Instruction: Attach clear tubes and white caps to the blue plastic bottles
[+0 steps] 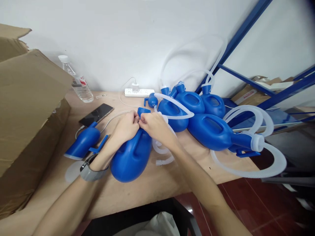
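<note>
a: what occupies the centre of the view?
b: a glossy blue plastic bottle with a rounded body and a moulded handle (133,159), on the pale wood-grained table (152,183), its broad base towards the near edge and its neck pointing far.

a: and the grip?
b: the left hand (127,126) and right hand (155,126) are closed, with curled fingers and their tips meeting at the neck; what is pinched between them is hidden.

a: which textures surround it?
b: to the left, a short blue plastic vessel with a spout (86,141), a flat dark phone (97,113) and a clear, ridged water bottle with a white cap (80,85). to the right, a cluster of similar glossy blue bottles (210,131) with translucent hoses; the ribbed hose at the far right (268,167) loops beyond the table edge.

a: what crowds the space?
b: a creased brown cardboard box (29,105) bounds the left side. a smooth white power strip (139,93) lies far, by the wall. part of a translucent hose (162,149) lies between the central bottle and the cluster, partly covered by the right hand and forearm.
</note>
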Available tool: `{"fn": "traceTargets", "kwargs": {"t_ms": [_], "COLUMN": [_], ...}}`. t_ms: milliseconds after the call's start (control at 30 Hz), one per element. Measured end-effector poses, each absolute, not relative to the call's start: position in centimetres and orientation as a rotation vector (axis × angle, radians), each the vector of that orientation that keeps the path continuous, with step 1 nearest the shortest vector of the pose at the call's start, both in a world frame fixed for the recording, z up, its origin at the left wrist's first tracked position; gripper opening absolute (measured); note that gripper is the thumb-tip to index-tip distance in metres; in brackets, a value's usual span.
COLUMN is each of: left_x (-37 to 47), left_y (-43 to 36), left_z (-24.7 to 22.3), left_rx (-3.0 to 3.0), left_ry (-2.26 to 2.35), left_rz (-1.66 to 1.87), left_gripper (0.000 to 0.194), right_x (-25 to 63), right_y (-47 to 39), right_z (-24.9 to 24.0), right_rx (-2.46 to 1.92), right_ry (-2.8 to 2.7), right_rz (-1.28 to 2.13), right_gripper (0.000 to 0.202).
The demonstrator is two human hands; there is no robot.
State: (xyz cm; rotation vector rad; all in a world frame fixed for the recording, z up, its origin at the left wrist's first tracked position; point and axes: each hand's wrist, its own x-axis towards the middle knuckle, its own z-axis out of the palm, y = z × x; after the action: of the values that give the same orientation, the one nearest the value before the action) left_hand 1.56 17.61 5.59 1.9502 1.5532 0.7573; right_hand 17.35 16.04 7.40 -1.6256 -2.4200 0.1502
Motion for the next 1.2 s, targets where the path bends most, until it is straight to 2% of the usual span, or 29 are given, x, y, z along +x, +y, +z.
{"fn": "traceTargets", "kwargs": {"t_ms": [267,433,667,800,900,967,1033,1200], "left_x": [1.4,1.1,1.0,0.6,0.3,0.1,-0.2,-1.9], "left_y": [17.2,17.0,17.0,16.2,14.3,13.0,12.0,12.1], "left_z": [5.6,5.0,3.9,3.8,4.0,4.2,4.5,5.5], "left_rx": [1.898,1.898,1.894,1.910,1.929,1.985,2.069,2.176], "left_ry": [1.520,1.434,1.365,1.360,1.384,1.411,1.430,1.381], "left_rz": [0.825,0.903,0.981,0.984,0.986,0.912,0.783,0.606], "left_gripper": [0.013,0.014,0.013,0.026,0.045,0.065,0.075,0.070], "right_x": [17.7,18.5,18.9,20.3,22.2,23.5,24.6,26.3], "right_y": [16.3,17.6,18.1,17.7,17.1,16.7,16.5,15.7], "right_z": [7.9,8.9,8.4,8.6,9.2,9.5,9.5,8.3], "right_rx": [-1.495,-1.331,-1.218,-1.271,-1.312,-1.310,-1.261,-1.160], "right_ry": [-2.641,-2.822,-2.871,-2.783,-2.675,-2.551,-2.392,-2.081], "right_rz": [-0.051,-0.078,-0.096,-0.044,-0.011,0.089,0.286,0.675], "right_gripper": [0.034,0.026,0.032,0.034,0.037,0.038,0.036,0.032]}}
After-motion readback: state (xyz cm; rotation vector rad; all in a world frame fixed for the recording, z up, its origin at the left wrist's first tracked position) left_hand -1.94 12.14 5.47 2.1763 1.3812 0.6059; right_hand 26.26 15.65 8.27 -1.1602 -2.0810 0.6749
